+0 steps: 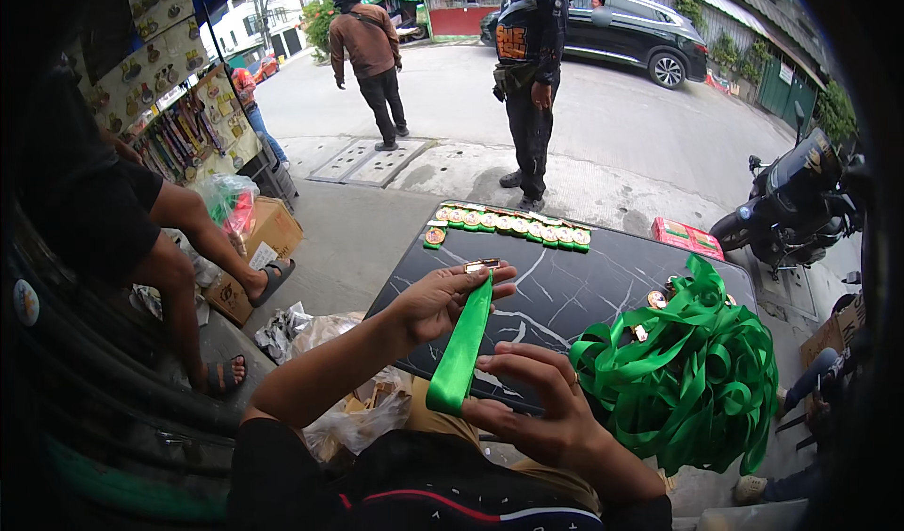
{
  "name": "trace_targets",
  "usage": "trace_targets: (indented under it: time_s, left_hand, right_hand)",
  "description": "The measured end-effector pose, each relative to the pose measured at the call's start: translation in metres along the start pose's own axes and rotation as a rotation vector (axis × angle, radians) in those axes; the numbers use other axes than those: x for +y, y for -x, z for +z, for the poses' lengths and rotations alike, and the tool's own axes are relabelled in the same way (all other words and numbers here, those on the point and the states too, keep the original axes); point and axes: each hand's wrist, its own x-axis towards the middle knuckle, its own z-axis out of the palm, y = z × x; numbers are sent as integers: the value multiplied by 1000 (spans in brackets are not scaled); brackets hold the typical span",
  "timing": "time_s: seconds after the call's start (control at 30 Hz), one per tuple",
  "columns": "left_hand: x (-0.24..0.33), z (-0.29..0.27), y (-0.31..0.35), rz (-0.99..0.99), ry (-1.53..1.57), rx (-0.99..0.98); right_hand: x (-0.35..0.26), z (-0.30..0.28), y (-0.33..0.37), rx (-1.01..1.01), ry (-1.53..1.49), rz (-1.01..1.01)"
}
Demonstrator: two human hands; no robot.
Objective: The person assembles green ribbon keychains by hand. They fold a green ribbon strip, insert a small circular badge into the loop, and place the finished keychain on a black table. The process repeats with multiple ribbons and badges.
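My left hand point(438, 305) is closed on a medal point(482, 265), seen nearly edge-on between thumb and fingers. From it a shiny green ribbon point(461, 347) runs down toward me, fairly straight, folding back at its lower end. At that fold my right hand point(541, 404) holds the ribbon with its fingertips, the fingers curved and partly apart. Beyond my hands, medals point(508, 223) with folded green ribbons lie in a row along the far edge of the dark marble-patterned table point(405, 291). One more medal point(434, 236) sits just below the row's left end.
A large tangled heap of green ribbons point(683, 371) covers the table's right side, a few medals showing. A red box point(687, 237) is at the far right corner. Cardboard boxes point(273, 230) and a seated person's legs point(188, 267) are at left. Two people stand beyond the table; a motorcycle point(800, 197) is parked at right.
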Motion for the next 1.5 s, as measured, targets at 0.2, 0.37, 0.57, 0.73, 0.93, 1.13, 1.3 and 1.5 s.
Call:
trace_targets:
  time_s: [0.2,0.37,0.57,0.73,0.93,1.13,1.3,1.5]
  left_hand:
    - [5,17,-18,-172,-47,-160]
    - [13,26,-24,-240,-55,-150]
    - [19,33,-20,-150,-194,-143]
    - [26,38,-11,55,-245,-116]
    - [24,52,-1,305,-373,-224]
    - [22,49,-3,416,-459,-261]
    - [16,41,-5,535,-416,-333]
    - [5,22,9,501,-579,-366]
  right_hand:
    - [8,-15,1,-126,202,-149]
    - [18,-10,6,-133,187,-287]
    - [30,5,15,-99,5,-227]
    - [26,32,30,335,-643,401]
    - [42,30,36,387,-788,853]
    - [53,39,24,431,-780,871]
    - [64,42,20,326,-786,844]
    - [65,45,18,291,-802,809]
